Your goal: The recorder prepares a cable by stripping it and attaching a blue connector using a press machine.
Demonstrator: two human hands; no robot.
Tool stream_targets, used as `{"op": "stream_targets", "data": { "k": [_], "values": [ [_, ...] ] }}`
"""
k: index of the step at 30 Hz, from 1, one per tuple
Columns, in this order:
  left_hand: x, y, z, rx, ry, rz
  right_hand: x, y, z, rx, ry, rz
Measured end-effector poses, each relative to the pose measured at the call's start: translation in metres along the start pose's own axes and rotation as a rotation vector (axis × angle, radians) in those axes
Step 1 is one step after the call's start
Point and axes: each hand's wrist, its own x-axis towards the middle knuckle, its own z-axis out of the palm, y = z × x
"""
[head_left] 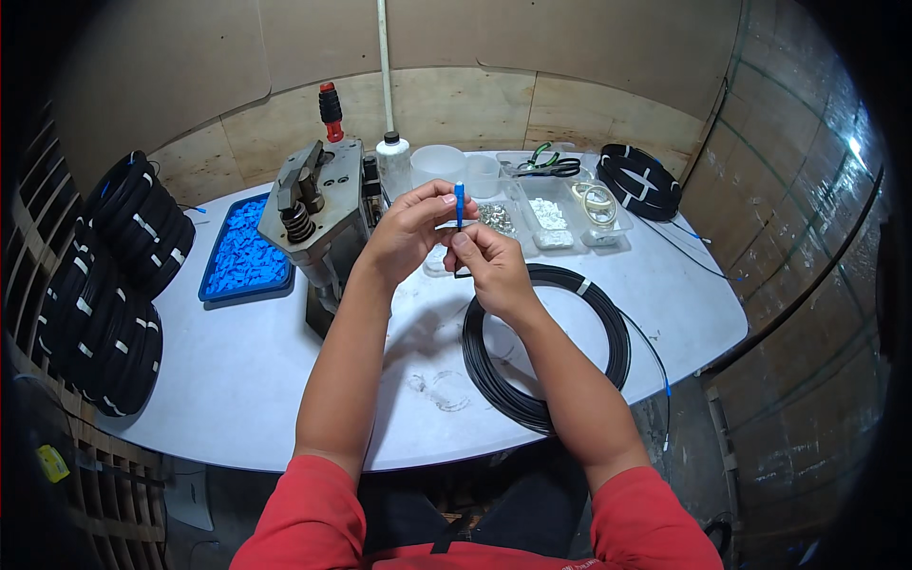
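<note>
Both hands, left hand [404, 228] and right hand [489, 261], are pinching a blue connector [459, 203] upright. A black cable coil [546, 347] is lying on the counter [237, 361].

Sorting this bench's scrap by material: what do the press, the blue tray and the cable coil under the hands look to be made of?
Press: bare grey metal, dull sheen, likely steel or cast alloy. Blue tray: apparently moulded plastic, uniform matte blue. Cable coil: black, smooth, probably plastic or rubber jacket; its core is hidden.

Press [318, 214] stands between parts tray [242, 252] and cable coil [546, 347] on table [256, 380]
</note>
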Motion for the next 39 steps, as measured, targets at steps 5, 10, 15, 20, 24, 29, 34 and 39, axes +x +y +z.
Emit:
{"op": "stream_targets", "data": {
  "k": [5, 10, 15, 20, 24, 29, 34, 39],
  "values": [
    [0.0, 0.0, 0.0, 0.011, 0.006, -0.014, 0.0, 0.001, 0.001, -0.017, -0.002, 0.007],
    [0.002, -0.002, -0.001, -0.014, -0.013, 0.046, 0.001, -0.001, 0.003, 0.049, 0.026, 0.009],
    [0.0, -0.001, 0.001, -0.003, -0.004, 0.011, 0.001, 0.003, 0.001, 0.084, 0.032, 0.003],
    [-0.001, 0.001, 0.001, 0.143, -0.016, 0.007, 0.001, 0.004, 0.001, 0.059, 0.061, 0.001],
    [-0.001, 0.001, 0.005, 0.333, 0.039, 0.088, 0.001, 0.004, 0.001, 0.077, 0.068, -0.014],
    [-0.001, 0.005, 0.013, 0.453, 0.101, 0.175, 0.001, 0.001, 0.001, 0.074, 0.084, -0.003],
    [-0.004, 0.008, 0.017, 0.447, 0.087, 0.125, 0.0, 0.002, 0.002, 0.089, 0.078, -0.001],
    [-0.002, 0.006, 0.013, 0.456, 0.078, 0.191, 0.001, 0.003, -0.001, 0.046, 0.062, -0.016]
  ]
}}
